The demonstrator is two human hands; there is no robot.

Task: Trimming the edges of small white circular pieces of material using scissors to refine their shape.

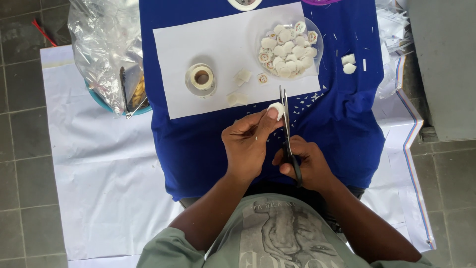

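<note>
While the person sits over the blue cloth [208, 149], both hands meet just past the lap. The right hand [303, 166] is nearest, its fingers closed through the loops of a pair of dark scissors [286, 130], whose long axis runs almost straight away from the body. The blades are only narrowly parted, their tips up beside a small white piece [276, 109]. That piece is pinched between the thumb and fingertips of the left hand [246, 144], which reaches in from the left and holds it against the left side of the blades, so the piece lies just beyond and slightly left of the right hand. Tiny white offcuts [302, 104] are scattered on the cloth around the blade tips.

Farther out, a white paper sheet [183, 94] lies across the cloth. On it stand a roll of white tape [201, 78], a few loose white pieces [242, 77] and one small printed round sticker [263, 78]. A clear dish [317, 49] at the sheet's right end is heaped with round white stickers [287, 49], well apart from the hands. Two more white bits [348, 63] sit on the cloth to its right. Nothing stands between the hands and the dish. To the far left, a crumpled clear plastic bag [101, 44] rests over a blue bowl [99, 101], on a larger white sheet [99, 173] spread over the tiled floor [20, 149].
</note>
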